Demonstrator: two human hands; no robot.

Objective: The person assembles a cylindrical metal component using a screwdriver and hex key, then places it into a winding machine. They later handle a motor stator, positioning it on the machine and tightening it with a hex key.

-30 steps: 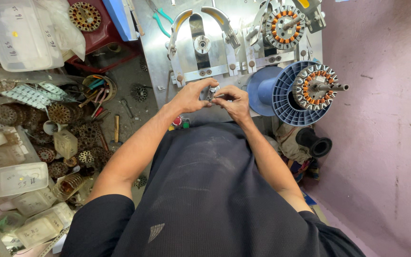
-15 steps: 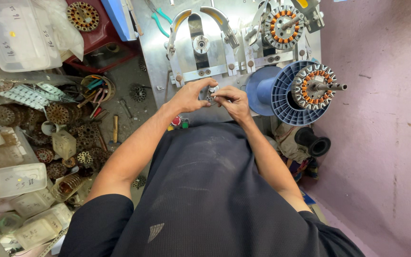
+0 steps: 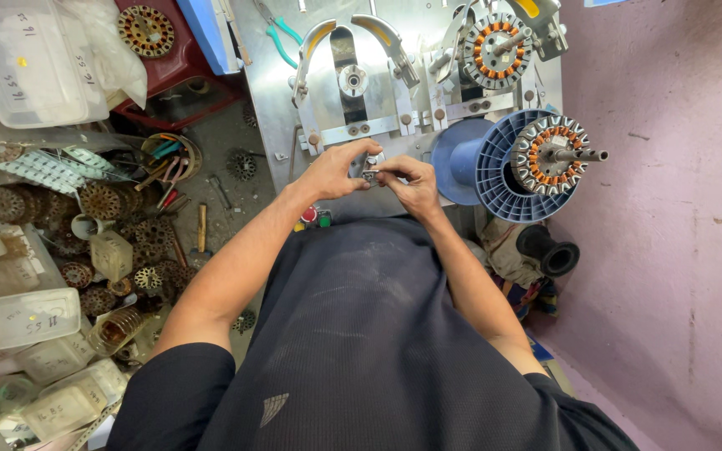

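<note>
Left hand (image 3: 333, 171) and right hand (image 3: 412, 181) together pinching small metal part (image 3: 370, 174), near edge of steel winding machine (image 3: 394, 92), blue spool (image 3: 482, 167) right

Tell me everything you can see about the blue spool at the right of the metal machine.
The blue spool looks like plastic, with a round ribbed flange turned toward the camera and a smooth blue core behind it. It lies on its side beside the steel machine plate, near the right hand but apart from it. A round wound stator, with copper coils and orange insulation and a metal shaft through its middle, sits in front of the flange.
</note>
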